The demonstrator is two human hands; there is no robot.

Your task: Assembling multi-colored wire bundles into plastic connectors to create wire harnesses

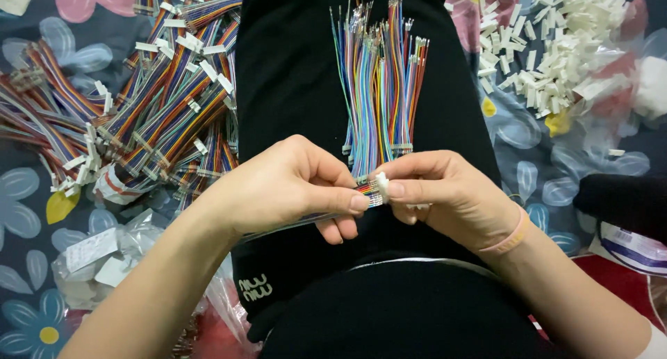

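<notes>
Both hands meet above the lap: left hand (299, 185) pinches coloured wires (306, 222), right hand (445, 192) grips a white connector (379, 186). Finished harnesses (160, 116) lie piled left; loose wires (381, 81) and empty connectors (549, 46) remain.

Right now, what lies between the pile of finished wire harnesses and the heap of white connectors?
In the head view, loose coloured wires on black cloth lie between the harnesses and connectors.

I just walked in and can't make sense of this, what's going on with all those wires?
A person holds a small white connector between both hands: the left hand grips a set of coloured wires running into it, and the right hand pinches the connector. Loose wires lie on the black-clad lap, finished bundles to the left, and white connector housings to the right.
</notes>
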